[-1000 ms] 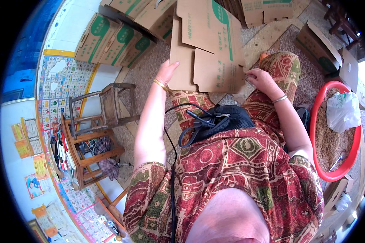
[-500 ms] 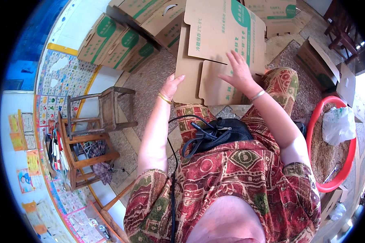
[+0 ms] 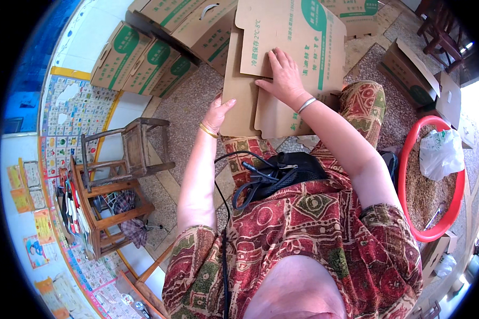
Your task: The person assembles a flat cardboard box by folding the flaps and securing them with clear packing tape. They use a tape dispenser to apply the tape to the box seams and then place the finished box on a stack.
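Speckled floor (image 3: pixel 189 109) bears cardboard boxes (image 3: pixel 143 58), red basin (image 3: pixel 410 159), stool (image 3: pixel 138 149)

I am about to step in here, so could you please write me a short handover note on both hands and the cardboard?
Left hand: open, fingers against the left edge of the flat cardboard box blank, steadying it.
Right hand: palm down, pressing the blank's upper printed panel.
The blank stands tilted in front of the knees, flaps unfolded.
Done: a row of assembled boxes lies along the wall at upper left.
Left: this blank is not yet folded into a box.
A red basin holding a white bag sits to the right.
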A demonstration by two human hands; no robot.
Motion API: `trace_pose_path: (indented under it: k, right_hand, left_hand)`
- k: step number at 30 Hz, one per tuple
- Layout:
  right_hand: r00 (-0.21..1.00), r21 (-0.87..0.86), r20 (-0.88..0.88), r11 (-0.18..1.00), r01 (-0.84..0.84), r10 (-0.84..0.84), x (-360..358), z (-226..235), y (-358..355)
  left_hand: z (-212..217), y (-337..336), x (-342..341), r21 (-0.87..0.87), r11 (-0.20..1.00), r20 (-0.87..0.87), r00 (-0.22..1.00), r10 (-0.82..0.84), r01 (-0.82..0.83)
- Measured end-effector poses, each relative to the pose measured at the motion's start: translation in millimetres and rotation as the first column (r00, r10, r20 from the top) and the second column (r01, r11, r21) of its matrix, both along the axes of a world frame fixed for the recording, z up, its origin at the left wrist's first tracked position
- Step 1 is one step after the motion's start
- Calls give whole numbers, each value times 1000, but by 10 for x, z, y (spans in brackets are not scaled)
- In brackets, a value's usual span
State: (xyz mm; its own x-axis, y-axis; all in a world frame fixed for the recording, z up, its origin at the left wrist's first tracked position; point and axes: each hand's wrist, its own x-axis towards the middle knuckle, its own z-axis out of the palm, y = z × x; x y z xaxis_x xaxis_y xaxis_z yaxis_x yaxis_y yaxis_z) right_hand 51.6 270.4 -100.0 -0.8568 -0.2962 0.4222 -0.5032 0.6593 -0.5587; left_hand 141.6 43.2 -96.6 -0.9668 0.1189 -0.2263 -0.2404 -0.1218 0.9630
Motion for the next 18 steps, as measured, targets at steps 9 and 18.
trace_pose_path:
  k: [9, 18]
  right_hand:
    - [996, -37, 51, 997, 75, -73, -19, -15, -182]
    - [995, -140, 62, 986, 86, -77, 9, 28, -171]
  left_hand:
    - [-64, -35, -15, 8, 1000, -19, 1000, -11, 11]
    - [-42, 2, -38, -6, 1000, -31, 999, 22, -23]
